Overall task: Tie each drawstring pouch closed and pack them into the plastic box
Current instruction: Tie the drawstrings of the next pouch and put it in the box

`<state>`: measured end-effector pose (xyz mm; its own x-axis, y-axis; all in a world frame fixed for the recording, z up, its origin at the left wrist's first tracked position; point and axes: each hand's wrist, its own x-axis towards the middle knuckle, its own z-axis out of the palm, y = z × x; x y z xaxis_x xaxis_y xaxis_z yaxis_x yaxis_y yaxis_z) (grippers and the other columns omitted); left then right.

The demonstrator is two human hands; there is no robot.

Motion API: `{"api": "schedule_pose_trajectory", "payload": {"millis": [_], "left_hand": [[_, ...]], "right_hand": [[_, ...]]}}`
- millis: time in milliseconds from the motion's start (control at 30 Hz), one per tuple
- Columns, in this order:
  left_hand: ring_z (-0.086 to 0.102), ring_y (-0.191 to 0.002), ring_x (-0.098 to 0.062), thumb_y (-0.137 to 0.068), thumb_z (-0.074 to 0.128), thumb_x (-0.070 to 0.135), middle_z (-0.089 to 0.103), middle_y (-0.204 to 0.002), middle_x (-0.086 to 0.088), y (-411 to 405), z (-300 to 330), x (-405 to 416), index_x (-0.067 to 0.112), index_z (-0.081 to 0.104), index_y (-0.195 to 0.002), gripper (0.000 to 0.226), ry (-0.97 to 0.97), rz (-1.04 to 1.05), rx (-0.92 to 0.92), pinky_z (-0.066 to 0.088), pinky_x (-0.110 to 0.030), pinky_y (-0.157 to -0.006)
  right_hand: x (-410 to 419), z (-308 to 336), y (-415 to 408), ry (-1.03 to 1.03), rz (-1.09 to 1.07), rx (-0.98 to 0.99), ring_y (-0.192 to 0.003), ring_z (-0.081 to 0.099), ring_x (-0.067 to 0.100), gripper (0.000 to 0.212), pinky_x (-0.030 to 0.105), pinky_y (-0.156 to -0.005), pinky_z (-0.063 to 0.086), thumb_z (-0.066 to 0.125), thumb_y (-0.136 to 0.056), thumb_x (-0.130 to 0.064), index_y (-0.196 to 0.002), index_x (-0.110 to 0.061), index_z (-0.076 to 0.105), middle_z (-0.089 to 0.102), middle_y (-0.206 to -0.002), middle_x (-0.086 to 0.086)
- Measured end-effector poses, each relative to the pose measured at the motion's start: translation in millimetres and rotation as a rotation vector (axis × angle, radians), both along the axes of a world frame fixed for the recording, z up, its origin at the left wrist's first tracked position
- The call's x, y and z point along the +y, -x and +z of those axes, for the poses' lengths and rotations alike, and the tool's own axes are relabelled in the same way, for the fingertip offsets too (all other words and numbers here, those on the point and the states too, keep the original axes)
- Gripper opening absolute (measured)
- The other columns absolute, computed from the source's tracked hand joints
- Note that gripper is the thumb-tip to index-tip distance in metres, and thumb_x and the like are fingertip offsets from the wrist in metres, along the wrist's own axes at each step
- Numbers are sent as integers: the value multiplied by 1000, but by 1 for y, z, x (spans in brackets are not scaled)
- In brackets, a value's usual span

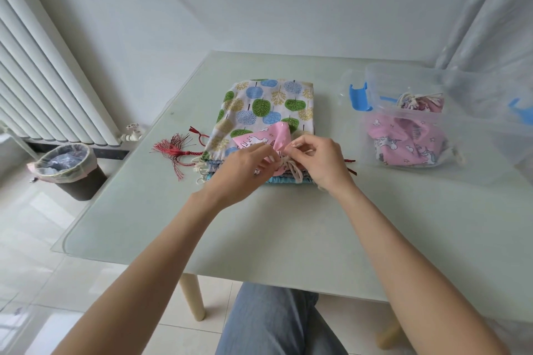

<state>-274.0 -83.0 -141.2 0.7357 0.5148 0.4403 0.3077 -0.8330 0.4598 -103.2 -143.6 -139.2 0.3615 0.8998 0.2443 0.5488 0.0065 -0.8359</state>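
The pink unicorn-print fabric pouch (259, 140) and its cream drawstring (291, 168) are pinched by left hand (245, 170) and right hand (320, 161); no legible writing.

Soft, even daylight; a wide-angle picture bent at the edges.

The room is lit brightly and diffusely, and no single lamp can be seen. Only faint, soft shadows are cast under the hands and beside the stack of pouches (265, 121) on the table (259, 225). A pale sheen is spread over the glossy tabletop, and light patches are reflected in the floor tiles (37, 268). The clear plastic box (450, 86) is rendered hazy by reflections. Straight lines are visibly bowed toward the borders, notably at the radiator (49, 72). The centre is shown sharply; the forearms at the lower edge are stretched and slightly softened.
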Motion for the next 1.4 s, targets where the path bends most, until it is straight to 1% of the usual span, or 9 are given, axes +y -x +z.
{"api": "schedule_pose_trajectory", "payload": {"millis": [100, 233, 400, 533, 700, 867, 1000, 1267, 1400], "left_hand": [[65, -78, -3, -93, 56, 18, 68, -94, 5, 6, 4, 0, 10, 67, -100, 16, 141, 85, -127, 45, -4, -70], [64, -92, -8, -96, 51, 25, 68, -108, 3, 11, 14, 25, 13, 64, -113, 25, 221, 304, -218, 47, -9, -79], [53, -119, -21, -91, 55, 37, 54, -133, -5, -14, 21, 74, 15, 36, -141, 58, 297, 317, 261, 42, -37, -102], [61, -90, -18, -90, 55, 44, 68, -108, -2, -36, 11, 83, 18, 57, -121, 41, 176, 364, 490, 50, -30, -76], [51, -65, -21, -94, 53, 29, 53, -68, 0, -33, 24, 76, 12, 55, -77, 24, 118, 432, 290, 32, -23, -49], [60, -67, -24, -89, 62, 27, 65, -87, 0, -43, 67, 54, 15, 62, -95, 14, 237, 291, -277, 49, -33, -59], [67, -80, -19, -85, 67, 26, 65, -106, 5, -101, 111, 37, 20, 61, -106, 22, 337, 154, -451, 54, -29, -64], [65, -90, -16, -85, 65, 19, 60, -115, 4, -219, 125, 20, 12, 56, -122, 39, 483, -2, -322, 53, -30, -81], [66, -87, -14, -86, 61, 30, 69, -103, 8, -240, 112, 16, 21, 66, -107, 24, 169, 90, -21, 49, -27, -77]], "right_hand": [[-9, 2, 5, 17, 88, -61, -78, 64, 11, 27, 31, -78, 53, 68, -81, -41, -101, -23, 64, 66, -86, -5], [-17, 5, 13, 119, 146, -423, -82, 56, 15, 52, 29, -73, 47, 71, -73, -52, -121, -39, 54, 56, -97, -1], [-13, 3, 4, 44, 134, -359, -68, 52, 13, 30, 23, -63, 39, 76, -73, -40, -95, -22, 65, 54, -82, -3], [-10, 0, -7, 35, 124, -273, -69, 58, 15, 26, 27, -67, 48, 78, -73, -29, -92, -17, 65, 63, -88, 1], [-11, 15, -12, -54, 68, -142, -68, 65, 14, 22, 23, -64, 52, 75, -78, -18, -97, -17, 63, 59, -81, -13], [-20, 70, -48, -205, 11, -27, -70, 67, 8, 51, 20, -66, 54, 72, -80, -23, -122, -28, 43, 66, -93, -4], [-36, 115, -102, -252, -118, -3, -76, 66, 9, 34, 20, -73, 51, 70, -81, -17, -112, -27, 58, 67, -98, -4], [-59, 139, -205, -100, -346, -193, -73, 54, 7, 33, 3, -60, 38, 63, -81, -6, -111, -21, 62, 61, -86, -5], [-61, 127, -224, 98, -289, -305, -73, 51, 5, 36, 14, -61, 37, 62, -82, -7, -115, -20, 61, 56, -85, -11]]}}
